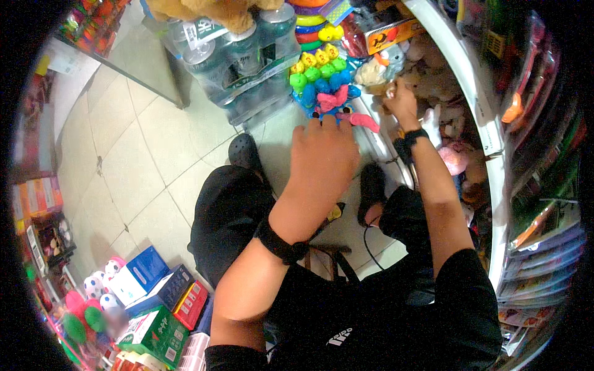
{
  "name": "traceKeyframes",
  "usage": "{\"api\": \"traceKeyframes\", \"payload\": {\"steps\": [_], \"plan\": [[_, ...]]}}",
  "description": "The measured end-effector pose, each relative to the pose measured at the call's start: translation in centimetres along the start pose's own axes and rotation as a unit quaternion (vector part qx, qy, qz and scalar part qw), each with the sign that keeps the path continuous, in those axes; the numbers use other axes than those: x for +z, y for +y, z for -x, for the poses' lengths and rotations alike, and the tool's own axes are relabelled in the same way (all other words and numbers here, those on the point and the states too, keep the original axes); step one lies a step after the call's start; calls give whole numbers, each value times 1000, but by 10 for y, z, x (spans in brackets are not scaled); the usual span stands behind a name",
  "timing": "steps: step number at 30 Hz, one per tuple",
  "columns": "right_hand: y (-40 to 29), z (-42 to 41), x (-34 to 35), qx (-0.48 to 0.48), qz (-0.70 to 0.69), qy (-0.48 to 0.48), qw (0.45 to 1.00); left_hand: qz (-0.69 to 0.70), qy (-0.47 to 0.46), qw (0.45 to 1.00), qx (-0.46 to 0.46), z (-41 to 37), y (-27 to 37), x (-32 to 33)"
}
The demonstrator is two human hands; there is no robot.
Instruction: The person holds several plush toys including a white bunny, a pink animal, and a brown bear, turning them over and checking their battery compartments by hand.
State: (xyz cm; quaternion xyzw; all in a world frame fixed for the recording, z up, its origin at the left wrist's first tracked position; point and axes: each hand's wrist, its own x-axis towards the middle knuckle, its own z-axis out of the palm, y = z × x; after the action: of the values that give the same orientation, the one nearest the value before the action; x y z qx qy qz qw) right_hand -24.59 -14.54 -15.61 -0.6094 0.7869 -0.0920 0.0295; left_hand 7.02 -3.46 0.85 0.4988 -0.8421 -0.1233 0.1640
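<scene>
My left hand [325,155] is in front of me, knuckles up, at the near edge of a blue plush-like toy with big eyes and pink arms [332,99]; its fingertips are hidden behind the hand. My right hand [401,102] reaches to the edge of a white-rimmed bin of soft toys, its fingers around a small brownish thing too blurred to name. Just beyond the right hand lie a beige and grey plush toy [371,72] and an orange card [392,35]. Rows of yellow duck toys [320,56] and green and blue toys stand behind the blue one.
Shrink-wrapped large bottles [246,55] stand ahead on the tiled floor [148,139]. The bin's white rim [485,116] curves along the right. Cartons [155,329] and small toy footballs [95,287] are at the lower left. A stool [332,250] is beneath me. Packaged goods hang at far right.
</scene>
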Motion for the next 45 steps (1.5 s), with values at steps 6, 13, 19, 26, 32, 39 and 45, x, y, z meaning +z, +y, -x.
{"api": "traceKeyframes", "payload": {"steps": [6,13,19,26,32,39,45], "plan": [[-28,86,-169,-109,-66,33,991,107,41,993,2,-8,4,-4],[-71,169,-293,-147,-602,-229,750,519,-101,845,82,-7,28,4],[-75,180,-259,-160,-664,-158,713,797,-299,507,-135,22,80,-9],[-90,169,-265,-285,-488,143,812,892,-113,419,-127,-1,65,-15],[-105,176,-248,-360,-226,182,887,816,-50,549,-174,-9,64,-18],[-101,177,-238,-354,-299,182,867,790,-31,585,-179,-7,60,-9],[-96,176,-236,-353,-295,166,872,766,-31,621,-164,-5,64,-15]]}}
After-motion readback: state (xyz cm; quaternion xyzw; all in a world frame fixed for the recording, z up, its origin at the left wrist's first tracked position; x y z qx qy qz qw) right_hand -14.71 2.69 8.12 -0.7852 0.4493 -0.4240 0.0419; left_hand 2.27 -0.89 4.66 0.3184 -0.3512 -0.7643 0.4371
